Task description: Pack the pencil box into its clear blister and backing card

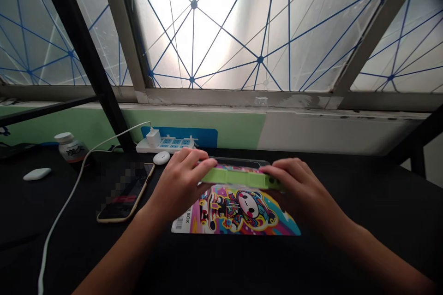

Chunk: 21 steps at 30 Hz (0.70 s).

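Both hands hold a flat case with a light green edge [238, 178] level above the black table. My left hand [188, 170] is closed on its left end, and my right hand [290, 175] is closed on its right end. The top of the case is seen at a steep slant, so its contents cannot be made out. Just below and in front of it lies a colourful printed card [238, 212] with a cartoon figure and a barcode at its left edge. My right hand's fingertips are partly hidden by shadow.
A phone [128, 193] lies left of my left hand, beside a white round case [161, 158]. A white cable [69, 203] runs from a power strip [166, 143]. Further left stand a bottle [71, 146] and a white mouse-like object [37, 174]. The window [235, 32] is behind.
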Motion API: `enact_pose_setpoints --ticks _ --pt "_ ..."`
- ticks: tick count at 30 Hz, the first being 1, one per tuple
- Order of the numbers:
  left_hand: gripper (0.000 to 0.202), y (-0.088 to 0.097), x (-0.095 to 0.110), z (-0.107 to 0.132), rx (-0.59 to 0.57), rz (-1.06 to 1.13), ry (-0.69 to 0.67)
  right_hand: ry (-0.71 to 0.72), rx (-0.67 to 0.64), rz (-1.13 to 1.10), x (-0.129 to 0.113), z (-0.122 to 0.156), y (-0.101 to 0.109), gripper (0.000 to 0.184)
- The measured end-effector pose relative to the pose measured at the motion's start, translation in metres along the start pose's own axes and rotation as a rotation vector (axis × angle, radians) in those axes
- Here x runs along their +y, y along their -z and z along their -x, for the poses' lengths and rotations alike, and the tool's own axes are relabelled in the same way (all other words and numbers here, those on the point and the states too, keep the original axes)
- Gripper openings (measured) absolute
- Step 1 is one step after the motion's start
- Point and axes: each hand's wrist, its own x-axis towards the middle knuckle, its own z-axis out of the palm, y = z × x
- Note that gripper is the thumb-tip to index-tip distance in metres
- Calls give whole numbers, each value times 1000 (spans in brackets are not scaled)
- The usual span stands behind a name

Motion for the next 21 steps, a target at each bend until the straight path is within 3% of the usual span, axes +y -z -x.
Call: enact_pose_setpoints --ticks 3,6,10,13,16,21 --pt "29 9 21 28 -35 66 -28 13 -5 -43 -20 36 12 29" --pt "42 2 27 64 -154 180 21 16 -52 -74 -29 64 6 26" --pt "62 -7 21 94 -318 323 261 -64 -149 -191 -31 76 -7 22" --pt "64 -4 16 97 -427 447 409 -99 -230 -278 -29 77 -12 42" --pt "68 0 15 90 -442 551 461 -165 -278 -335 -25 77 -11 55" --pt "92 -1 15 86 -407 670 546 -264 -341 -435 -14 63 3 41"
